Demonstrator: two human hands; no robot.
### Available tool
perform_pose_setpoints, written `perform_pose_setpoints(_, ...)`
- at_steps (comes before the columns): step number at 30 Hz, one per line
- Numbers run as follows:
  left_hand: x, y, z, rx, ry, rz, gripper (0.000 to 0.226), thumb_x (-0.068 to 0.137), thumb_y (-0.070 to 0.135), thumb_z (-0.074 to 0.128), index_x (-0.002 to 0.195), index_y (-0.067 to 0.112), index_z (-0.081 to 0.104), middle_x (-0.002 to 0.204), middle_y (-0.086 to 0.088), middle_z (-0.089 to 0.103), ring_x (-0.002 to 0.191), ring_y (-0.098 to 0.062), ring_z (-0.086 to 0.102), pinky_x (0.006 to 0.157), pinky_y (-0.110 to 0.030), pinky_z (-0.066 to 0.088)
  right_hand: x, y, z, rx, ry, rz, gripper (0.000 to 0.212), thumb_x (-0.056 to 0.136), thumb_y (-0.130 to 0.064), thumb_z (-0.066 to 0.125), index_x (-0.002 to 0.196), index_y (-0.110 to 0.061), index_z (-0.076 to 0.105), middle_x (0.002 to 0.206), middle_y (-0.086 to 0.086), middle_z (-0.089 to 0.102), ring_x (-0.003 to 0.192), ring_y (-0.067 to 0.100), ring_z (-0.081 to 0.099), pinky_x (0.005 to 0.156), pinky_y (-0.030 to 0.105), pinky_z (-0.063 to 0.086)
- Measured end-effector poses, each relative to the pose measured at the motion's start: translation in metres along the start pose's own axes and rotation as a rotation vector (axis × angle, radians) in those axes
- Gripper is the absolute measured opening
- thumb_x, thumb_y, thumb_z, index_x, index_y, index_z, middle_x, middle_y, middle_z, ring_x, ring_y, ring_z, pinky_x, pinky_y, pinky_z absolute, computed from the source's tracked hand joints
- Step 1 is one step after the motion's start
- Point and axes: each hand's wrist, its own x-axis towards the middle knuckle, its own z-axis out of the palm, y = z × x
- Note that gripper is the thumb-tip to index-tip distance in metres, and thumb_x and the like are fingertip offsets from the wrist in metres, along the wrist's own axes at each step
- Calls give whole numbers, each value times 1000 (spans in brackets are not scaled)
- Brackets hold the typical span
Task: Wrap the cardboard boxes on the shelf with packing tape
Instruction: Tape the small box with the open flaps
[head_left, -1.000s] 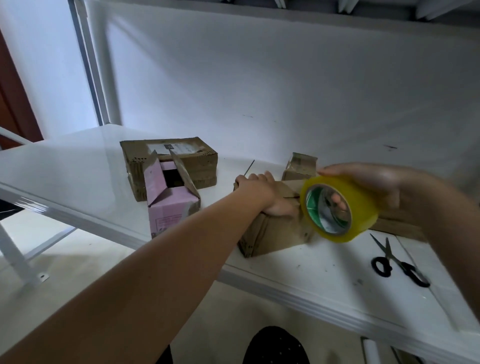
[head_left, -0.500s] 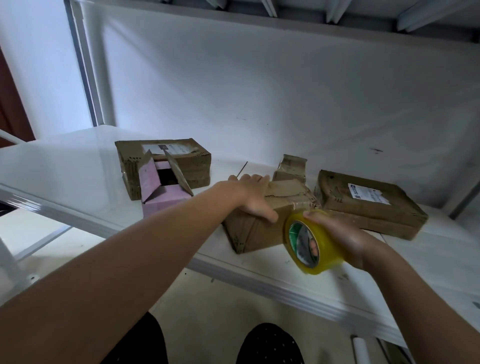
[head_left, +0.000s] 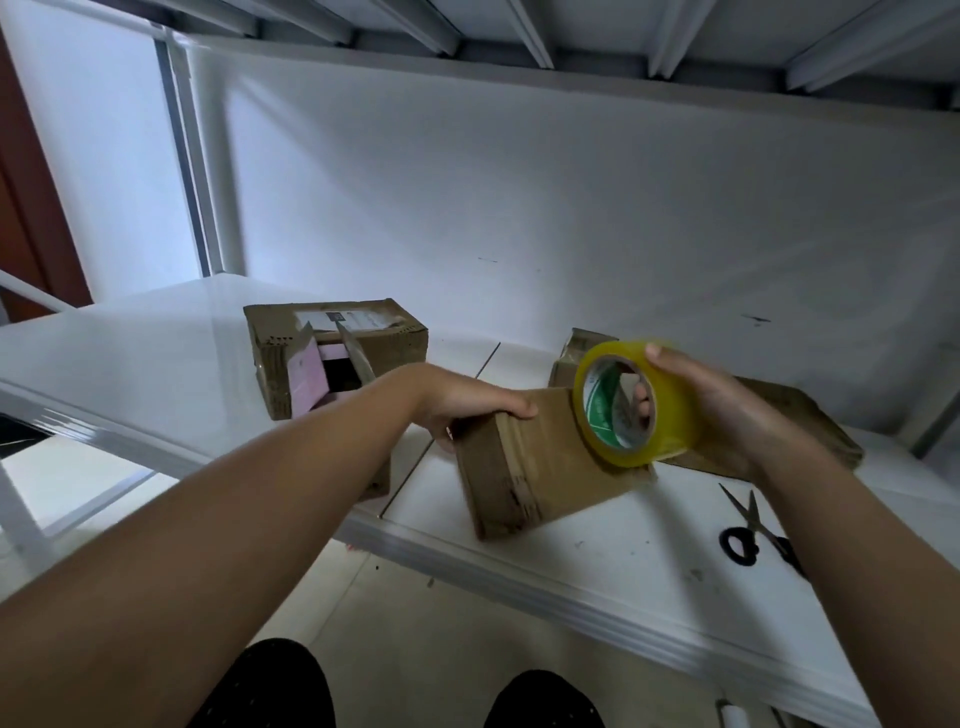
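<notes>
A small brown cardboard box (head_left: 540, 467) sits tilted near the front edge of the white shelf (head_left: 623, 561). My left hand (head_left: 467, 408) grips its upper left corner, thumb under, fingers on top. My right hand (head_left: 727, 410) holds a yellow roll of packing tape (head_left: 636, 402) just above the box's right end, fingers through its core. A flat brown parcel (head_left: 810, 426) lies behind my right hand, mostly hidden. Another brown box with a label (head_left: 337, 338) stands at the back left, with an open pink box (head_left: 311, 374) in front of it.
Black-handled scissors (head_left: 748, 525) lie on the shelf at the right, partly under my right forearm. A small crumpled cardboard piece (head_left: 571, 353) stands behind the tape roll. A white wall backs the shelf, another shelf is overhead, and a metal upright (head_left: 197, 171) stands at left.
My right hand lifted the tape roll from below the box's front edge to above its right end. The box turned under my left hand. The camera moved; the scissors are in view again.
</notes>
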Motion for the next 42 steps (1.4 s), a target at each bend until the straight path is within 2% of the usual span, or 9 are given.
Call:
perform_pose_setpoints(4,-4,10,-5,391,186,53,57,96,58,37,131,16,53,135,-3,49,124,-22,46,98,-33,37,17,1,25,-102,11,-63,55,63,-59,67,80,-8,70,68,9,70,57,17,67,53,25,53)
perform_pose_setpoints(8,0,29,11,683,398,40,76,80,68,54,132,14,46,137,-6,49,123,-28,47,100,-42,37,38,-2,35,-127,24,-93,62,71,-63,65,90,-5,70,73,10,72,63,19,68,62,29,53)
perform_pose_setpoints(11,12,36,38,736,332,-67,129,57,87,57,151,12,10,157,-11,16,144,-34,13,111,-63,11,47,-2,35,-158,-4,-88,72,60,-70,65,91,-6,70,75,11,73,66,20,70,60,29,53)
perform_pose_setpoints(13,22,34,49,746,353,-71,142,53,90,55,151,9,-8,160,-13,-7,146,-34,-10,107,-69,-6,50,4,34,-115,-1,-85,72,58,-69,66,90,-5,70,74,13,72,65,21,70,58,28,54)
perform_pose_setpoints(16,37,26,56,729,427,-42,136,56,90,47,151,8,-5,159,-15,-7,146,-34,-11,103,-69,-11,51,16,34,-65,27,-94,63,63,-67,63,92,-11,69,78,12,73,72,24,71,66,32,56)
perform_pose_setpoints(20,40,17,49,630,406,-42,122,60,84,47,152,14,7,160,-12,3,146,-32,3,108,-63,4,61,12,48,-200,125,-96,45,84,-62,53,96,-20,64,87,1,73,77,13,70,67,25,54)
perform_pose_setpoints(26,36,21,46,618,346,-39,115,64,80,48,152,19,7,160,-12,0,146,-35,4,107,-64,5,71,-26,42,-588,145,95,70,87,-67,45,132,-14,51,131,13,54,111,33,55,100,45,44)
perform_pose_setpoints(34,25,29,44,624,323,-64,109,69,76,45,152,16,9,160,-11,2,145,-34,5,107,-61,8,22,-49,15,-918,39,338,50,92,-57,45,109,-13,61,111,14,64,97,34,62,87,45,51)
perform_pose_setpoints(42,30,28,46,721,307,10,108,71,83,41,153,26,-1,160,-4,-12,146,-35,-10,108,-68,-4,3,-6,0,-694,8,327,47,96,-50,44,114,-10,61,107,20,61,97,36,59,94,49,47)
